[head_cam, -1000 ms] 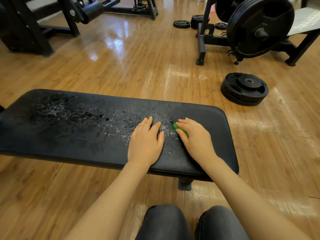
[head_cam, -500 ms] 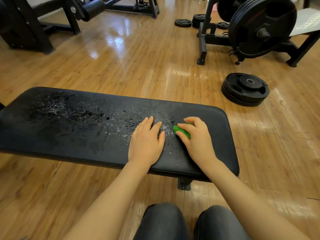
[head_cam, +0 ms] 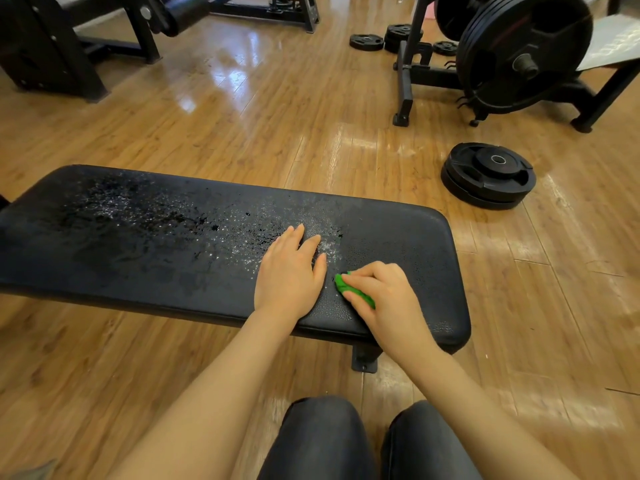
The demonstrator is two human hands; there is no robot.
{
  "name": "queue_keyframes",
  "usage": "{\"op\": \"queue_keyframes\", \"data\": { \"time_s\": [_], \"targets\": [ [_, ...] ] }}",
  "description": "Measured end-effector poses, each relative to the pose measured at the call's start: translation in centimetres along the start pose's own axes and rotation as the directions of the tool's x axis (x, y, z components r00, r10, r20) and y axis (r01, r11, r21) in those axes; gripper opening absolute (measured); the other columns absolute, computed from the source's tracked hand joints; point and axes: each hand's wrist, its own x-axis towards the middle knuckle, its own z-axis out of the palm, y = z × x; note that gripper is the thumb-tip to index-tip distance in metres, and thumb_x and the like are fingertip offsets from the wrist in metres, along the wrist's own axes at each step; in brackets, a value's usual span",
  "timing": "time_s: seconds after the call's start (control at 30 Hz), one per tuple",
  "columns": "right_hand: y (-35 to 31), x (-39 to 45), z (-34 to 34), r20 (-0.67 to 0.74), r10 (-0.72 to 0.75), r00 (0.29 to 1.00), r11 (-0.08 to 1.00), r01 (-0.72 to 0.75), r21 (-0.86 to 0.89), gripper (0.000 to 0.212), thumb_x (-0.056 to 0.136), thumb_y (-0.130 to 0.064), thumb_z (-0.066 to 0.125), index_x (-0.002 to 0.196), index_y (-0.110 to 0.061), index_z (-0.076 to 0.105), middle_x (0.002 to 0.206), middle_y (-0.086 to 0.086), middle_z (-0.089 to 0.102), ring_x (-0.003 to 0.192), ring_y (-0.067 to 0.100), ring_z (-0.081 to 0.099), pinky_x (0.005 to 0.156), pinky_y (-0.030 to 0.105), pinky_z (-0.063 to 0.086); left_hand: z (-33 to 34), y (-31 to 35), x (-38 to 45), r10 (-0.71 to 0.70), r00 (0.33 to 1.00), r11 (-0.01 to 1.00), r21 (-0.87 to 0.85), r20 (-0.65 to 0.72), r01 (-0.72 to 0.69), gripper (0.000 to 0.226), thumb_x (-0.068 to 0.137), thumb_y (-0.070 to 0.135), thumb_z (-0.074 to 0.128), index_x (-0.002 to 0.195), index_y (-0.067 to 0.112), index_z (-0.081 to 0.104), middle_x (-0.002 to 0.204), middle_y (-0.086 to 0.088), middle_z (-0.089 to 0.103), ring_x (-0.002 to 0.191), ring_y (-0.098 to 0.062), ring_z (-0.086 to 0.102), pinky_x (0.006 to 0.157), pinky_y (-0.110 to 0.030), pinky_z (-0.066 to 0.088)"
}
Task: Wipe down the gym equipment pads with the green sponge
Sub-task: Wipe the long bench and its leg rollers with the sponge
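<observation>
Your right hand point(head_cam: 384, 299) curls its fingers over the green sponge point(head_cam: 353, 292) and presses it onto the black bench pad point(head_cam: 138, 258), low and right of centre in the frame, close to the pad's near edge. Only a sliver of the sponge shows beyond your fingertips; the rest is hidden under your palm.

That pad spans the middle of the frame from the left edge to right of centre, and white specks and wet patches cover its left and centre, while the part to the right of your hands looks cleaner. Wooden floor point(head_cam: 242, 116) surrounds it. At upper right, a rack loaded with large black plates point(head_cam: 523, 50) stands on black legs, and a stack of weight plates point(head_cam: 488, 174) lies flat on the floor below it, well apart from the pad. Smaller plates point(head_cam: 367, 41) lie at top centre, and a dark machine frame point(head_cam: 45, 46) fills the upper left.

Your left hand point(head_cam: 289, 271) lies flat on the pad, fingers straight and close together, just beside the sponge, its fingertips among the white specks. Your knees point(head_cam: 322, 441) in dark trousers sit at bottom centre.
</observation>
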Motion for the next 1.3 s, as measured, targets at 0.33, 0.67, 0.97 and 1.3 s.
{"op": "queue_keyframes", "data": {
  "time_s": [0.33,0.67,0.97,1.3],
  "targets": [
    [1.4,5.0,1.2,-0.127,0.217,0.968,0.975,-0.220,-0.010,0.025,0.090,-0.023,0.066,0.110,-0.010,0.072,0.105,0.004,0.062,0.099,0.024,0.051,0.083,0.019,0.030,-0.3,0.2,-0.1,-0.002,1.000,1.000,0.004,0.004,0.002,0.043,0.099,0.036,0.044,0.137,0.019,0.052,0.150,-0.008,0.040,0.142,-0.024,0.030,0.114,-0.040,0.027],
    [0.1,-0.1,0.7,-0.136,0.072,0.988,0.995,-0.082,-0.064,0.019,0.086,-0.021,0.071,0.104,-0.013,0.074,0.091,0.000,0.062,0.086,0.020,0.050,0.073,0.027,0.040,-0.6,0.4,-0.2,-0.021,0.999,1.000,-0.007,0.028,0.021,0.043,0.099,0.037,0.044,0.138,0.021,0.050,0.152,-0.007,0.037,0.143,-0.024,0.028,0.113,-0.040,0.025],
    [-1.4,-1.3,1.7,-0.249,0.121,0.961,0.991,-0.133,-0.030,0.019,0.087,-0.019,0.070,0.104,-0.011,0.073,0.099,0.001,0.064,0.096,0.020,0.054,0.081,0.022,0.039,-1.0,0.0,-2.1,-0.001,1.000,1.000,-0.023,-0.016,0.000,0.038,0.100,0.029,0.046,0.133,0.014,0.057,0.147,-0.008,0.045,0.141,-0.022,0.032,0.113,-0.038,0.027],
    [-1.4,-1.9,2.8,-0.318,-0.004,0.948,0.983,-0.054,-0.175,0.015,0.087,-0.015,0.070,0.100,-0.009,0.072,0.100,0.005,0.067,0.093,0.024,0.057,0.070,0.035,0.050,-1.1,0.1,-2.0,-0.008,1.000,1.000,-0.012,-0.009,0.008,0.039,0.100,0.028,0.045,0.135,0.016,0.055,0.148,-0.005,0.044,0.141,-0.020,0.032,0.113,-0.036,0.026]
  ]
}}
